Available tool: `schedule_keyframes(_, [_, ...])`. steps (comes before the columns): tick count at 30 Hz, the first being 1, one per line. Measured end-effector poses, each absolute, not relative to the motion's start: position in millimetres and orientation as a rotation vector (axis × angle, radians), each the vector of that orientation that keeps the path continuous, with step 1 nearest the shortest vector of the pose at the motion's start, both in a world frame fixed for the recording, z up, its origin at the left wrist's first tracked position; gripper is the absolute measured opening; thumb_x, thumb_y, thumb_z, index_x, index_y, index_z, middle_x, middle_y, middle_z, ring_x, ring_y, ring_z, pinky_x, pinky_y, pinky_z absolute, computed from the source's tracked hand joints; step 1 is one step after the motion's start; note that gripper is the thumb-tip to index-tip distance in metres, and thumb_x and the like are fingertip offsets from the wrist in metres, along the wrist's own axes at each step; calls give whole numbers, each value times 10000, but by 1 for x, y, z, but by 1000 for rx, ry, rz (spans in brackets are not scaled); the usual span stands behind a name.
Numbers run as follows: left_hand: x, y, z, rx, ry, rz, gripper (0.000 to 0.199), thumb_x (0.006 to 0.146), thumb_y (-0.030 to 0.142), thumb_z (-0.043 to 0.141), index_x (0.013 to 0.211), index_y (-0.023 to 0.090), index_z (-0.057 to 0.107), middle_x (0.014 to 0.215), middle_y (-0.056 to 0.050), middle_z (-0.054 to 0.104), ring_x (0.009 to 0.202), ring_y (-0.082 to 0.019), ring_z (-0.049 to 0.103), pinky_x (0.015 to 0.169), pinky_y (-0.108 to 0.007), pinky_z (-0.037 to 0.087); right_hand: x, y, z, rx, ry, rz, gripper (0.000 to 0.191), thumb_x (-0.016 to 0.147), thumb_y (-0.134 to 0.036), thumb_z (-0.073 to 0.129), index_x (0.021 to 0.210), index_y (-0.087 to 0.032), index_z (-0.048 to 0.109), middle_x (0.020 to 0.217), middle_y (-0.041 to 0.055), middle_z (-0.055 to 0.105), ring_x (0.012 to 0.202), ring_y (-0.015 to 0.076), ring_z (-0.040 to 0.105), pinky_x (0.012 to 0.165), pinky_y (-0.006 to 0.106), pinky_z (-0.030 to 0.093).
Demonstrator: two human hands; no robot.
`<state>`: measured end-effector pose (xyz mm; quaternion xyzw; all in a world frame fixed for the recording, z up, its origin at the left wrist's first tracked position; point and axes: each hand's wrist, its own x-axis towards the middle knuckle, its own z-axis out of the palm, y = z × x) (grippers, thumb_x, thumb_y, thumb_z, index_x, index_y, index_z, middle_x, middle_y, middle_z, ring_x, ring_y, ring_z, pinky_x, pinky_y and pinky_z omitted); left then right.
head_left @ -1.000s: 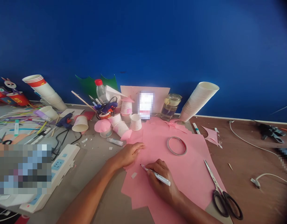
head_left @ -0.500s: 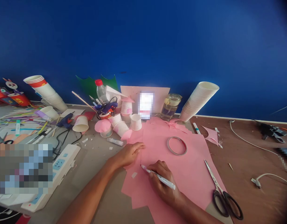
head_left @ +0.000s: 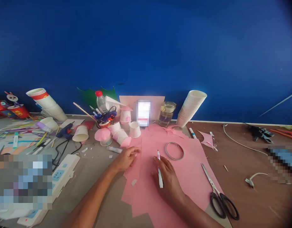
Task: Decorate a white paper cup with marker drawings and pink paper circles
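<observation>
Several overlapping sheets of pink paper (head_left: 183,177) cover the middle of the table. My right hand (head_left: 170,180) is closed on a white marker (head_left: 160,179), its dark pinkish tip pointing away from me above the paper. My left hand (head_left: 128,159) rests at the paper's left edge, fingers loosely stretched and slightly apart, holding nothing. Beyond my right hand a roll ring (head_left: 166,152) lies flat on the paper. Open-bladed or closed cannot be told for the black-handled scissors (head_left: 215,190) at the sheets' right edge. A glue stick-like tube (head_left: 114,149) lies just past my left hand.
Paper cups (head_left: 135,129), some trimmed in pink, stand behind the sheets. Farther back are a lit phone (head_left: 144,114), a glass jar (head_left: 167,114) and a leaning cup stack (head_left: 192,107). A power strip (head_left: 62,169) and glue gun (head_left: 65,129) lie left; a cable (head_left: 250,181) lies right.
My right hand has lifted the marker's tip off the paper and turned it to point away from me. My left hand stays near the paper's edge, its fingers a little more bent. The view has shifted.
</observation>
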<state>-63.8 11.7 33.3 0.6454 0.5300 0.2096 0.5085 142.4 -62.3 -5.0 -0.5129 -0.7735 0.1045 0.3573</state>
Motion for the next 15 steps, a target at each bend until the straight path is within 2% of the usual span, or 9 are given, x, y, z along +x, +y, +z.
schedule_keyframes(2, [-64, 12, 33, 1526, 1274, 517, 271, 830, 297, 467, 1028, 174, 607, 777, -15, 631, 428, -62, 414, 418, -194, 340, 145, -60, -7, -1382, -2076, 203, 501, 780, -100, 488, 1273, -163, 427, 1174, 159, 595, 1123, 329, 500, 902, 528, 436])
schedule_keyframes(5, [-65, 10, 32, 1411, 1202, 533, 248, 816, 308, 481, 980, 163, 598, 978, -57, 645, 412, -28, 408, 407, -184, 310, 150, -58, -10, -1464, -2141, 128, 485, 775, -87, 481, 1254, -153, 451, 1223, 170, 577, 1173, 351, 472, 930, 561, 406])
schedule_keyframes(7, [-66, 8, 32, 1303, 1157, 515, 255, 811, 319, 495, 982, 148, 576, 1045, -93, 650, 398, -17, 398, 401, -182, 299, 154, -56, -13, -1491, -2150, 105, 474, 787, -99, 480, 1257, -150, 447, 1222, 169, 581, 1187, 352, 464, 940, 562, 399])
schedule_keyframes(15, [-58, 5, 32, 989, 1049, 517, 323, 773, 350, 596, 977, 103, 552, 1012, -187, 687, 353, -13, 373, 381, -185, 254, 157, -54, -16, -1500, -2136, 120, 461, 802, -120, 479, 1261, -134, 437, 1224, 171, 582, 1191, 347, 460, 948, 550, 400])
